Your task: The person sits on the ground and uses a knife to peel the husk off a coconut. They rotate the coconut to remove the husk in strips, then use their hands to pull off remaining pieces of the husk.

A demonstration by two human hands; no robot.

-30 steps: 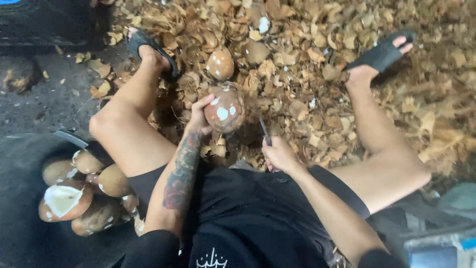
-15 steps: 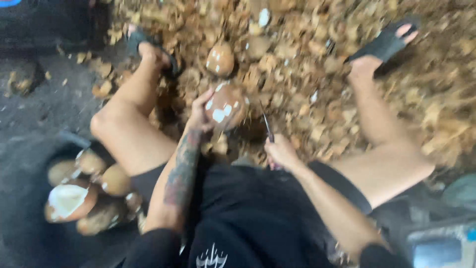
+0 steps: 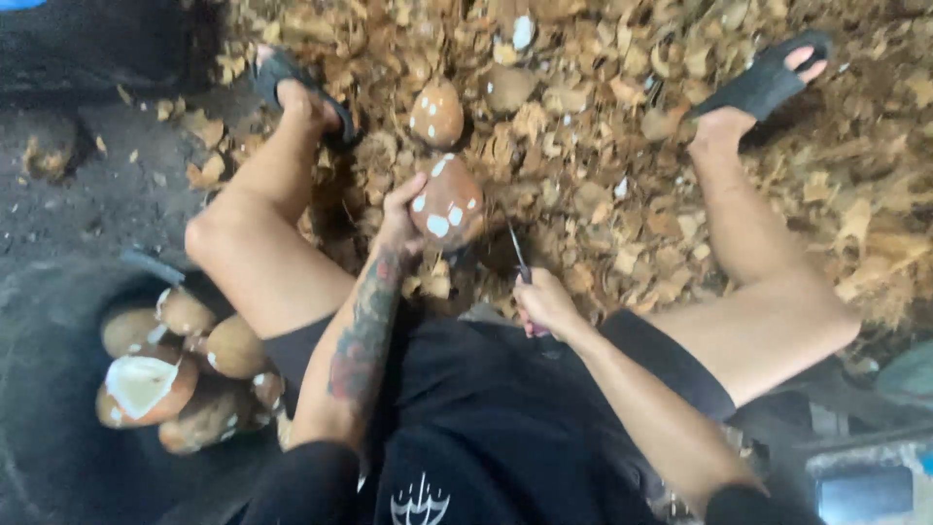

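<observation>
Left hand (image 3: 400, 226) grips the brown coconut (image 3: 447, 206), fingers curled round its left side, holding it up between the knees over the husk litter (image 3: 603, 117). Right hand (image 3: 546, 303) sits lower and to the right, fist wrapped on a knife (image 3: 521, 261), blade pointing up just beside the coconut. A second coconut (image 3: 436, 114) lies just beyond; peeled ones fill the dark tub (image 3: 58, 321) at left.
</observation>
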